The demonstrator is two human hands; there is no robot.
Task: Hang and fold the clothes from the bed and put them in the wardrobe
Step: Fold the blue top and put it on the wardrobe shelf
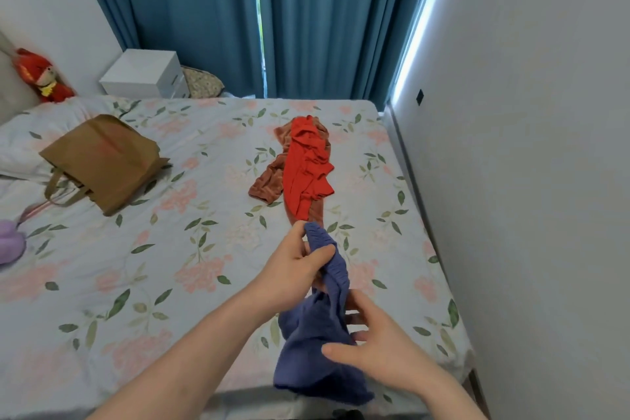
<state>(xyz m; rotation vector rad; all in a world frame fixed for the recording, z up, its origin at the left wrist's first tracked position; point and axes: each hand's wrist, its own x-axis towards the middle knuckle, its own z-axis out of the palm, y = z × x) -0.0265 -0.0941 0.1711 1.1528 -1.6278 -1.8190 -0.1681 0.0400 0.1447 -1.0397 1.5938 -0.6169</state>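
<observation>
Both hands grip the blue garment (pixel 320 327), our left hand (pixel 293 269) pinching its far end, our right hand (pixel 371 341) apparently clutching the bunched near part, long axis running away toward the red clothes (pixel 306 164) on the bed (pixel 136 266).

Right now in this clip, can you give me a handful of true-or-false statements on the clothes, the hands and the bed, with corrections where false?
1. Both hands hold the blue knit garment. True: the left hand grips its upper end, the right hand holds lower down.
2. The red garment lies on top of the brown garment. True.
3. The brown paper bag stands upright. False: it lies on its side on the bed.
4. The red and brown garments are folded neatly. False: they lie crumpled and stretched out.
5. The blue curtains are drawn wide open. False: only a narrow gap shows.
</observation>
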